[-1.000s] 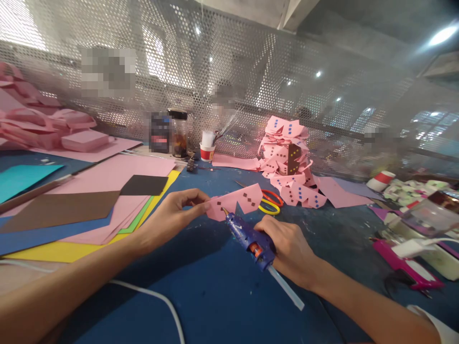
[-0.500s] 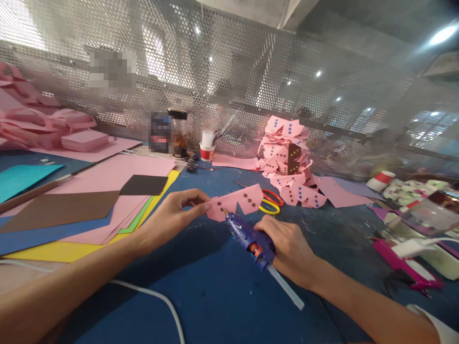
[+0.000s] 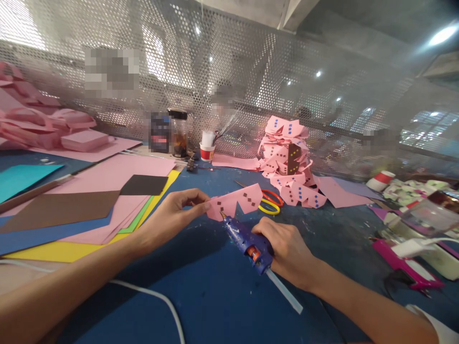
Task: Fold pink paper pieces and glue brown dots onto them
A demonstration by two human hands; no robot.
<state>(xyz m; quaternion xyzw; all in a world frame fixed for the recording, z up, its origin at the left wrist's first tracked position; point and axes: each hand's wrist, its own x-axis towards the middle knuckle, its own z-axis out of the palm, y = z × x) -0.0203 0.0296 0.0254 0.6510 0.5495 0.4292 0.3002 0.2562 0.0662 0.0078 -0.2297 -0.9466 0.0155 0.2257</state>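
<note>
My left hand (image 3: 182, 208) pinches the left end of a notched pink paper piece (image 3: 233, 198), which carries small dark brown squares. It is held above the blue table. My right hand (image 3: 285, 243) is wrapped round the handle of a blue glue gun (image 3: 247, 241), whose nozzle points up and left at the lower left part of the pink piece. From the gun's back end sticks a translucent glue stick (image 3: 285, 291). Behind the pink piece lie scissors (image 3: 269, 203) with red and yellow handles. A stack of similar pink pieces (image 3: 283, 148) with blue and brown squares stands beyond.
Coloured sheets (image 3: 60, 210) spread over the left side. Along the perforated metal screen (image 3: 244, 57) stand a lidded jar (image 3: 179, 134) and a paper cup (image 3: 207, 148). A white cable (image 3: 158, 294) crosses the front. At right lies a magenta-and-white device (image 3: 409, 267).
The glue gun and my right hand have shifted slightly left and down, with the nozzle moving along the pink piece. My left hand and the paper stay almost still.
</note>
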